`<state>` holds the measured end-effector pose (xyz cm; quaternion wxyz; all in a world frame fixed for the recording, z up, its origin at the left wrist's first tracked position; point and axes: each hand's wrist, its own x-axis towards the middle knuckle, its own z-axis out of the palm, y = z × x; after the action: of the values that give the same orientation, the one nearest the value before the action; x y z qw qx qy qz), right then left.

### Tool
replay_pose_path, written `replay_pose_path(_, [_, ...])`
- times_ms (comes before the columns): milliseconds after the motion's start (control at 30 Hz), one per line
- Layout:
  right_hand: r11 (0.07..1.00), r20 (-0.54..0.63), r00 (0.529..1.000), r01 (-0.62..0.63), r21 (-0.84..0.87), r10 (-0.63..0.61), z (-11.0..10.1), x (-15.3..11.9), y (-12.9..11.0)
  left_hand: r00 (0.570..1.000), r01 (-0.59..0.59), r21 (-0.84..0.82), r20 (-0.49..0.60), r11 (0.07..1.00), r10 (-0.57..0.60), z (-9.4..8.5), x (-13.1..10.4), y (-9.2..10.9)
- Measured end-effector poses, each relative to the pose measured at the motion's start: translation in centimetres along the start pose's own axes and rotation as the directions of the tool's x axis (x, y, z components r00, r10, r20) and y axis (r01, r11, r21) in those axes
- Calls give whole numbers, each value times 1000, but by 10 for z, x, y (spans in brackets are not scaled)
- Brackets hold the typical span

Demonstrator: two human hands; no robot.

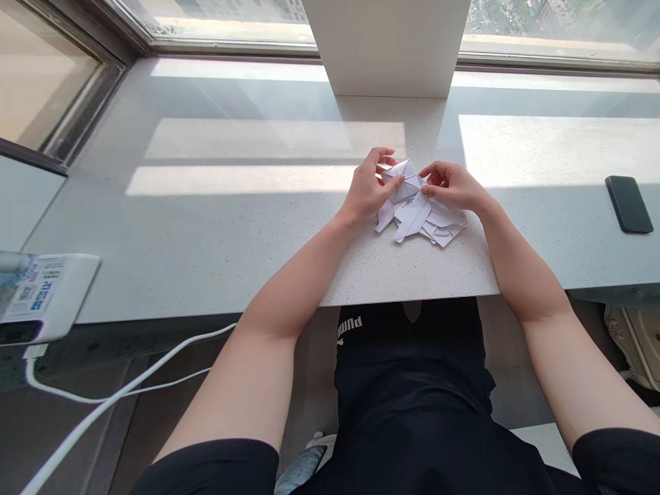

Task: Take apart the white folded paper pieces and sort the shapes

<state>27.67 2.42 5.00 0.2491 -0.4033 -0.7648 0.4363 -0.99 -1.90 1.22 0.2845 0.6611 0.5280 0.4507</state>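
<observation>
Between my two hands is a folded white paper piece (407, 180) with crease lines across it, raised over a pile of other paper. My left hand (372, 184) grips its left side, thumb on top and the other fingers behind. On the right, my right hand (448, 184) pinches the paper's edge between thumb and fingertips. Several folded white paper strips (430, 221) lie heaped on the speckled white counter (247, 254) just below, partly covered by the held piece and my hands.
A dark phone (628, 204) lies at the counter's right. At the left edge sits a white power bank (67, 292) with a white cable (124, 388) running from it below the counter. A white pillar (389, 48) stands at the back between windows.
</observation>
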Motion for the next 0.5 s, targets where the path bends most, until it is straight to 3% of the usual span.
replay_pose_path(233, [993, 60, 997, -61, 100, 55, -7, -2, -3, 996, 42, 22, -83, 999, -40, -16, 9, -13])
replay_pose_path(367, [987, 82, 991, -118, 106, 109, -10, -4, -6, 995, 56, 58, -87, 997, -51, -33, 14, -33])
replay_pose_path(500, [983, 86, 984, -163, 83, 156, -9, -6, -8, 996, 75, 195, -67, 978, -63, -42, 18, -54])
